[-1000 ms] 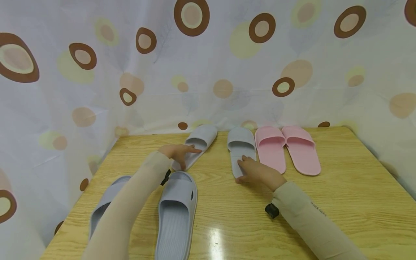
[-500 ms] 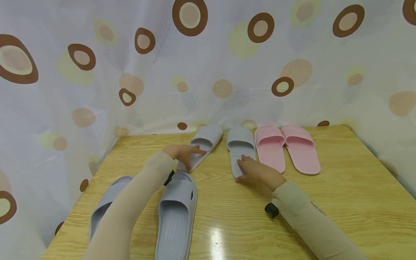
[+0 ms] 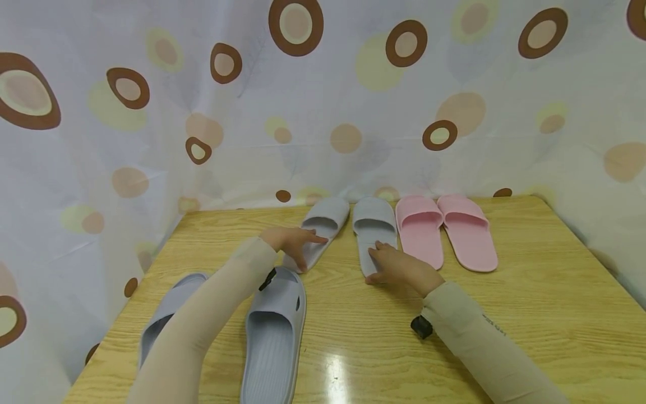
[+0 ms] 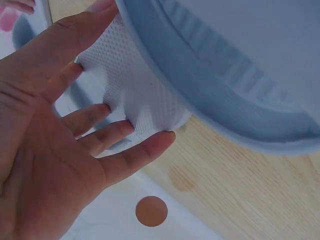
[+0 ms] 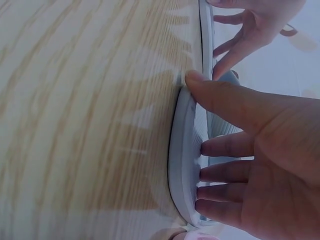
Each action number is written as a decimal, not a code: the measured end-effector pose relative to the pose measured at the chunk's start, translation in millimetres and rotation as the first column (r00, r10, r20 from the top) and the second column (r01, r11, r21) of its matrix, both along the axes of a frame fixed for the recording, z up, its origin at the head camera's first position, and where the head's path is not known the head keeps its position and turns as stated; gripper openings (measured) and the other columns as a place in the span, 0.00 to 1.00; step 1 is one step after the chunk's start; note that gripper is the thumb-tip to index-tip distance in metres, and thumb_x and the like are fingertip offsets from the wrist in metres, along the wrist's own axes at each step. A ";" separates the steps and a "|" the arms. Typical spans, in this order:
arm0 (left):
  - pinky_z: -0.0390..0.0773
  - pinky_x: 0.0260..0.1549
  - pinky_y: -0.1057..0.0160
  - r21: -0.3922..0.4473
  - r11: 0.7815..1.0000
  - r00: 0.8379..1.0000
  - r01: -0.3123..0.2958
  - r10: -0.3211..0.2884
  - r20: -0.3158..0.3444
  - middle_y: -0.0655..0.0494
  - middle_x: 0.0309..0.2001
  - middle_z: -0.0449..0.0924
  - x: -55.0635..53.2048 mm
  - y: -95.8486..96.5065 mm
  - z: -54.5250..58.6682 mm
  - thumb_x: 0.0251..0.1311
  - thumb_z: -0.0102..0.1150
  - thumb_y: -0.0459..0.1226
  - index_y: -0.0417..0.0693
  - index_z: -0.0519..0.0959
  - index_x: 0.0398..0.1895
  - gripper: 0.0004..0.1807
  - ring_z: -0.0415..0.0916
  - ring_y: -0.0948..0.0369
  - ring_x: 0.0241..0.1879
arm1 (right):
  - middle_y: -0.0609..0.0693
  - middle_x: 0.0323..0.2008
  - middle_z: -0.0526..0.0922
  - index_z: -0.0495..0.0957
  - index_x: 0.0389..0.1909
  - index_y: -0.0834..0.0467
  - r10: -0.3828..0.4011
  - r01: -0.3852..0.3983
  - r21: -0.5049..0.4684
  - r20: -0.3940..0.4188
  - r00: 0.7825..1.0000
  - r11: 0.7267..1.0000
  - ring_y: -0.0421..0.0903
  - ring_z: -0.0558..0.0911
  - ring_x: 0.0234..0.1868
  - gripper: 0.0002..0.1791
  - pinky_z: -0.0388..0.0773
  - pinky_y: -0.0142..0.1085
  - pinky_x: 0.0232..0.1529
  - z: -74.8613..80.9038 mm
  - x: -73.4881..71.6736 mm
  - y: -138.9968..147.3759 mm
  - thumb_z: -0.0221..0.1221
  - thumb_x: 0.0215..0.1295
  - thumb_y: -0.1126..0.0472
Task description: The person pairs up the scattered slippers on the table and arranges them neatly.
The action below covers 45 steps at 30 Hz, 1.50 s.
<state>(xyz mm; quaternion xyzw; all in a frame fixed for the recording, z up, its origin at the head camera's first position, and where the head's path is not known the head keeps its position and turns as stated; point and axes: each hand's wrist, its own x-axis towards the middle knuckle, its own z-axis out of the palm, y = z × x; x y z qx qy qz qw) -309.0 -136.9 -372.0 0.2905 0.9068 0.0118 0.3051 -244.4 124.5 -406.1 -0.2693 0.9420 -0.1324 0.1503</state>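
Fingers [image 4: 137,155] straight | left hand [image 3: 292,242]: on insole, rear-left grey slipper [image 3: 329,211] | right hand [image 3: 404,270]: on insole, rear-right grey slipper [image 3: 373,209]

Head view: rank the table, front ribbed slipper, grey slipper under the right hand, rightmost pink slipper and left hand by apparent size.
1. Table
2. Ribbed slipper, nearer the camera
3. Grey slipper and pink slipper: too alike to rank
4. Left hand
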 end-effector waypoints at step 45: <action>0.62 0.65 0.58 -0.188 0.982 0.995 0.030 -0.046 -0.084 0.41 0.74 0.50 31.4 55.2 -2.1 0.50 0.73 0.43 0.56 0.46 0.78 0.56 0.54 0.52 0.71 | 0.75 0.67 0.56 0.61 0.68 0.69 0.024 -0.024 -0.008 -0.018 1.000 1.000 0.69 0.57 0.69 0.42 0.57 0.57 0.66 5.1 0.4 6.6 0.66 0.59 0.51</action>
